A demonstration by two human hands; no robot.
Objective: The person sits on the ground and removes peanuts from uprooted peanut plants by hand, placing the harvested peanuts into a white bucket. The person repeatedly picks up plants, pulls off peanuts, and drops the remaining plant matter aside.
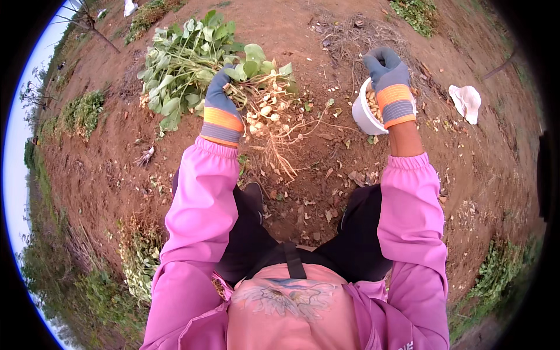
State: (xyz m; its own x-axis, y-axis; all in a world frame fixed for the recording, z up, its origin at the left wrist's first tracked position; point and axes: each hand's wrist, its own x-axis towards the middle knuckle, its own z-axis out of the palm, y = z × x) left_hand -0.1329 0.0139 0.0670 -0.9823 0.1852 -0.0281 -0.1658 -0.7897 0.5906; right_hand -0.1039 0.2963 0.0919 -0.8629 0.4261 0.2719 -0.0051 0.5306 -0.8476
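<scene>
My left hand, in a grey glove with an orange-striped cuff, is closed around the stems of an uprooted peanut plant. The plant's leaves spread to the upper left; pale peanut pods and thin roots hang to the right of my hand. My right hand, gloved alike, is over the rim of a white bucket with shelled-looking or whole peanuts inside. Its fingers are curled; whether anything is between them I cannot tell.
A white cloth or hat lies on the reddish soil right of the bucket. Dry plant litter lies beyond it. Piles of green plants stand at the left, the top right and the lower right. Leaf scraps dot the ground between my feet.
</scene>
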